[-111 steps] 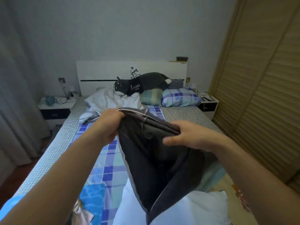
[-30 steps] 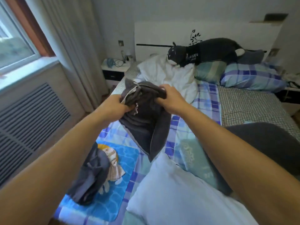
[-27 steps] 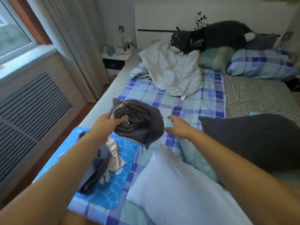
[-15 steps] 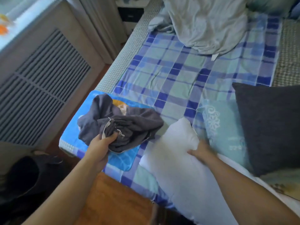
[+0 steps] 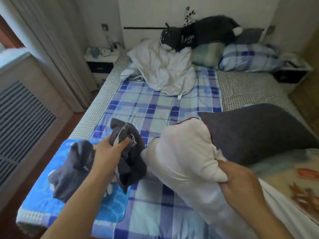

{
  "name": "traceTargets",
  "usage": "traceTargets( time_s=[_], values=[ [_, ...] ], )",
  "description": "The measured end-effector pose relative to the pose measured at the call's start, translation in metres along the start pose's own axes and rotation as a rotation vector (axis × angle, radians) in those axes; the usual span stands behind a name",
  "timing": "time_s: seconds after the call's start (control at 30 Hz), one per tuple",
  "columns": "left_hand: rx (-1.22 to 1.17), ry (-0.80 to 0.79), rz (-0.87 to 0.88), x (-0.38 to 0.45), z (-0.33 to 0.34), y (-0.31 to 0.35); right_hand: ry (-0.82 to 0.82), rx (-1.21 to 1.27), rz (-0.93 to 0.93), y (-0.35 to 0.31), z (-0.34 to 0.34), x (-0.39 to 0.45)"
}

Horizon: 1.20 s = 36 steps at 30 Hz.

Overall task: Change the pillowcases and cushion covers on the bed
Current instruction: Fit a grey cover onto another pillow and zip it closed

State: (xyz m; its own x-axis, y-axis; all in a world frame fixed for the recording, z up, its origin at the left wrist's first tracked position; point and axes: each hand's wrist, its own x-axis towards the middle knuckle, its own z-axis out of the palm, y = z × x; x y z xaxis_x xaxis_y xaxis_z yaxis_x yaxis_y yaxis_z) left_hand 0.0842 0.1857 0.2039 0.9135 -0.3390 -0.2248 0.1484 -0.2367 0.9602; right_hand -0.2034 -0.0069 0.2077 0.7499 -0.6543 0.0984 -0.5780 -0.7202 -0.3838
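Curtains (image 5: 57, 49) of pale fabric hang at the far left beside a slatted radiator cover (image 5: 19, 125), and one white bedside table (image 5: 101, 57) stands by the headboard. On the near left corner of the bed lies one bright blue water-patterned mat (image 5: 110, 209) with a crumpled dark grey cloth (image 5: 72, 168) heaped on it. The left hand (image 5: 108, 152) grips one bunched dark grey fabric cushion cover (image 5: 131, 152), fingers curled round its light-edged zip opening; the cover hangs in folds over the mat's edge and the blue-checked bedsheet (image 5: 155, 107). Further back sits one rumpled white bare pillow (image 5: 165, 69), with one black plush cat toy (image 5: 198, 35) lying above it against the white headboard (image 5: 155, 14). Right of the toy are two covered pillows: one green-toned checked pillow (image 5: 207, 56) and one blue plaid pillow (image 5: 248, 57). In the foreground the right hand (image 5: 241, 183) clutches a corner of one bare white cushion insert (image 5: 183, 156), lifted off the sheet and nearly touching the held cover. Just behind it rests one plump dark grey textured cushion (image 5: 259, 133).
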Motion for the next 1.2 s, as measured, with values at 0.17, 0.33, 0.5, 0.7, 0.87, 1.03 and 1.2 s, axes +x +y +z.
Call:
traceTargets(
  time_s=[0.17,0.33,0.5,0.7,0.87,1.03,1.2],
  values=[
    [-0.080,-0.131,0.063,-0.025,0.028,0.018,0.170,0.188,-0.050,-0.014,-0.017,-0.011],
    [-0.281,0.054,-0.094,-0.020,0.010,0.013,0.217,0.532,0.325,0.016,-0.056,-0.032],
    [-0.207,-0.087,-0.086,0.000,0.003,0.022,0.114,0.852,0.270,0.024,-0.103,-0.034],
    [-0.220,-0.469,-0.040,-0.011,0.009,0.043,0.019,1.133,0.409,0.007,-0.128,0.029],
    [-0.174,-0.481,-0.013,-0.066,0.060,0.028,-0.418,0.843,0.389,-0.061,-0.073,0.052],
    [-0.274,-0.458,-0.262,-0.099,0.096,-0.005,-0.532,0.326,0.219,-0.062,-0.023,0.045],
    [-0.282,-0.262,-0.252,-0.056,0.079,-0.005,-0.289,0.001,0.152,-0.057,-0.029,0.062]
  ],
)
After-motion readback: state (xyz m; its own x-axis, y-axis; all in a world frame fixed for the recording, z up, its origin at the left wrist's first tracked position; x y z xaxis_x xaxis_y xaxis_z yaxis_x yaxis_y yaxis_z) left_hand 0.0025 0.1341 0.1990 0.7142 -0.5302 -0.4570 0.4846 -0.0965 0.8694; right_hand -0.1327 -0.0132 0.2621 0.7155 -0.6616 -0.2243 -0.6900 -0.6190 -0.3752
